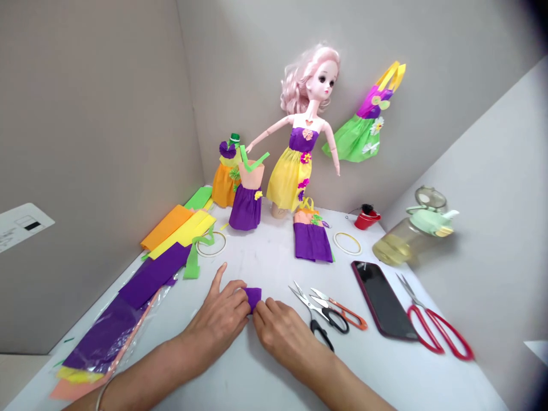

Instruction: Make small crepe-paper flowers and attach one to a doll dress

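Observation:
A small piece of purple crepe paper (253, 297) lies on the white table between my hands. My left hand (225, 310) presses it from the left with bent fingers, its index finger lifted away. From the right, my right hand (276, 323) pinches the paper's lower right edge with thumb and fingertips. My fingers cover part of the paper, so its full shape is hidden. Black-handled scissors (319, 313) lie to the right of my right hand, beside orange-handled snips (342, 311).
Behind stand a pink-haired doll (295, 148) and a purple-skirted paper dress (248, 200). On the left lie purple crepe sheets (149, 277) and a green strip (192, 265). A phone (383, 299), red-handled scissors (440, 328) and a bottle (396, 242) occupy the right side.

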`<state>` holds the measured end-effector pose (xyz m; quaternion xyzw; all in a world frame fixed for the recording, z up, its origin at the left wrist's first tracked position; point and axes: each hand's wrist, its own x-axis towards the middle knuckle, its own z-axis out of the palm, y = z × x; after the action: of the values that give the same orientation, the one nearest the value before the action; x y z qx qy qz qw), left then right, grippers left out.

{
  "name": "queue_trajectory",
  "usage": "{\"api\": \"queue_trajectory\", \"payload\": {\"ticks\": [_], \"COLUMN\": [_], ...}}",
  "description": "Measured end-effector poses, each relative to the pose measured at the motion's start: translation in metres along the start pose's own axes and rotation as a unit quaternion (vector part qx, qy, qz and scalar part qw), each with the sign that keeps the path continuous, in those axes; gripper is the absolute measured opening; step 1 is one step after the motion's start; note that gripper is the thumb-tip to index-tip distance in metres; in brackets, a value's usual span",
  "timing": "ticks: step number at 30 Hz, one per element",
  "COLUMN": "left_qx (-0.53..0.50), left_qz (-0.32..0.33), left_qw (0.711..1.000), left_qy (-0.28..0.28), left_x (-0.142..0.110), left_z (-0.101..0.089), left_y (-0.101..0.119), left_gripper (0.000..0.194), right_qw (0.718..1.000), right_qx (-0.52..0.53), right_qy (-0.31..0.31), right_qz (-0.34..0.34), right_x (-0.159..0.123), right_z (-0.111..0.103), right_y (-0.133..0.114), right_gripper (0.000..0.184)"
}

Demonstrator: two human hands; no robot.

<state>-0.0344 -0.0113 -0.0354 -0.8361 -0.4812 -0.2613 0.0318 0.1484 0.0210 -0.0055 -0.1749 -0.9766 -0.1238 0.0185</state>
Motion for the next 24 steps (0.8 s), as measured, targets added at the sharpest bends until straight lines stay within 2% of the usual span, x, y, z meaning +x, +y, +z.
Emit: {"api": "queue_trajectory", "payload": {"ticks": [10, 18, 24], "left_qx": [-0.052, -0.073, -0.09], "left_qz": [-0.06, -0.079, -0.08], "left_qw": [0.996, 0.994, 0.992], "left_qy": [-0.033, -0.021, -0.023], "left_x": [-0.001, -0.003, -0.003], "left_z": [-0.009, -0.005, -0.007], "left_y": [0.001, -0.001, 0.0], "left_gripper": [0.008, 0.012, 0.013], "right_qw": [0.98, 0.962, 0.949], "right_qx": [0.16, 0.233, 0.272], "right_qy": [0.049, 0.026, 0.03], "right_qz": [0.108, 0.142, 0.155], "right_x": [0.0, 0.002, 0.003], "right_z": [0.028, 0.015, 0.018], "right_y": [0.012, 0.015, 0.014], "right_gripper": [0.016, 0.013, 0.005]}}
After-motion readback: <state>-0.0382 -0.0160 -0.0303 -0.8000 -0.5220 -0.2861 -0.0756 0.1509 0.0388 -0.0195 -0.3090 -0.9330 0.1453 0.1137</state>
